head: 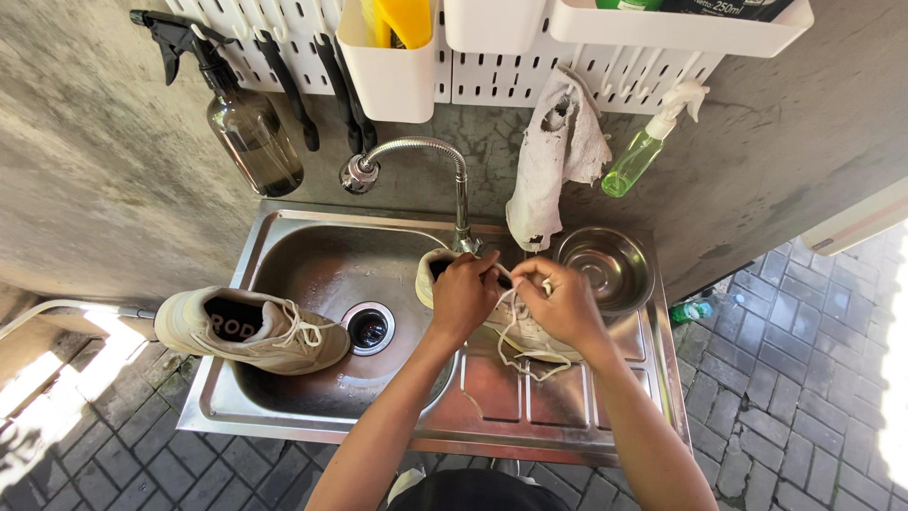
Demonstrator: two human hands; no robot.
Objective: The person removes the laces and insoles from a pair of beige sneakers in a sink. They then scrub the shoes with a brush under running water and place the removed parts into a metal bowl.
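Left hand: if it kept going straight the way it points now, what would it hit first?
The left hand points up toward the wall, over the shoe it grips. Beyond the shoe, the tap upright looks first in line, though depth is hard to judge.

A cream sneaker on the sink edge is gripped by the left hand; its lace is pinched by the right hand.

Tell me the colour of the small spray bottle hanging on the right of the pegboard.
The small spray bottle is clear light green with a white trigger head, seen in the head view.
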